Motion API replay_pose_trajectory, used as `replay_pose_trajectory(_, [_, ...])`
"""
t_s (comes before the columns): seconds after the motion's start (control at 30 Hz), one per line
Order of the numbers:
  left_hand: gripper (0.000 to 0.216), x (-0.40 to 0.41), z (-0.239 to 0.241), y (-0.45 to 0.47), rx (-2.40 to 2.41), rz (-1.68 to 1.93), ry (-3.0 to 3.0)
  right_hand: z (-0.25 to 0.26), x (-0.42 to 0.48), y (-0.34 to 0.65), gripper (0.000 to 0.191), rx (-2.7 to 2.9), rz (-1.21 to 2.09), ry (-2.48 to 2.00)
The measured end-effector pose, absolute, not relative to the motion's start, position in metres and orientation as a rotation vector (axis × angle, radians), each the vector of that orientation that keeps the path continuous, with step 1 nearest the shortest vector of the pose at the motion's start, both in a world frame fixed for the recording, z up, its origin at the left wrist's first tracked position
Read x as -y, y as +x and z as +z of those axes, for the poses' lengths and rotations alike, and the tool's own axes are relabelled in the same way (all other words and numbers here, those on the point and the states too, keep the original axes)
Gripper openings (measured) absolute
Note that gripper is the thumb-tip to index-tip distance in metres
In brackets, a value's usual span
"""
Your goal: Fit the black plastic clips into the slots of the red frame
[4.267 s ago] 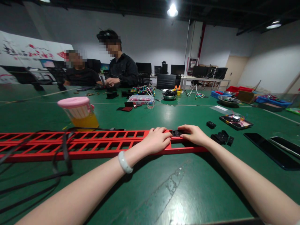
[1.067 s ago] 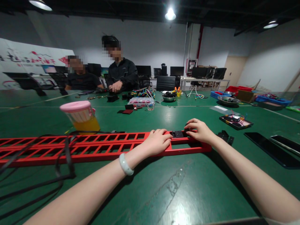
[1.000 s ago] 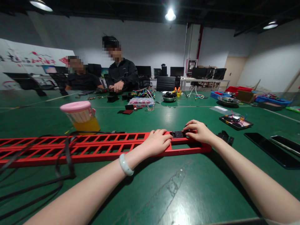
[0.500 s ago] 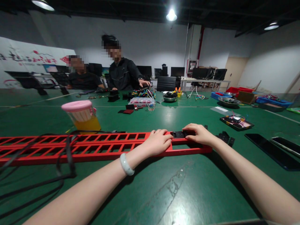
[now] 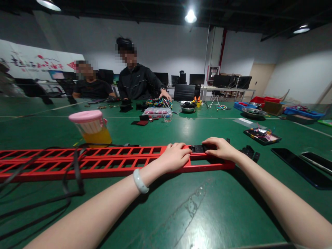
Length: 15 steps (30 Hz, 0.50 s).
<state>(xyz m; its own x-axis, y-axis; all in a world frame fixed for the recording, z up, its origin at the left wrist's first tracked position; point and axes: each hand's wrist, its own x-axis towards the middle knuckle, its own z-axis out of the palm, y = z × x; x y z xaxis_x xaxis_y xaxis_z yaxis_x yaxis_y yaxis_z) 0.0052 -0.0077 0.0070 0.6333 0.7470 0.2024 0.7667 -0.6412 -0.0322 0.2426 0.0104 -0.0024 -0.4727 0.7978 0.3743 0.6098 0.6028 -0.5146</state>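
Observation:
A long red slotted frame [image 5: 124, 167] lies across the green table, with two rows of slots and a wider opening at its right end. My left hand [image 5: 174, 157], with a pale bangle at the wrist, is laid over the frame, its fingers curled onto it. A small black plastic part [image 5: 198, 148] sits in the frame's far row, between my two hands. At its right side my right hand [image 5: 219, 148] has thumb and fingers closed on a black piece, mostly hidden beneath the fingers.
Black straps [image 5: 75, 169] cross the frame at left. Behind it stands a pink-lidded jar [image 5: 89, 129]. Black parts [image 5: 249, 153], a phone [image 5: 301, 167] and a tray of wired parts [image 5: 261, 136] lie at right. Across the table a person [image 5: 141, 81] reaches toward bundled wires [image 5: 159, 102].
Both my hands stay in the same place on the frame. The standing person across the table has shifted slightly right, hand over the wires.

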Motion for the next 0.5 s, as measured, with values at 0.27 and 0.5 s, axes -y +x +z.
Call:
replay_pose_trajectory(0.27, [0.033, 0.009, 0.008, 0.006, 1.301, -0.248, -2.741, -0.003, -0.014, 0.244, 0.029, 2.25, 0.317, -1.1])
replay_pose_trajectory(0.5, [0.033, 0.007, 0.007, 0.005, 1.321, -0.27, -2.735, 0.105, 0.094, 0.216, 0.012, 1.429, -0.384, -1.044])
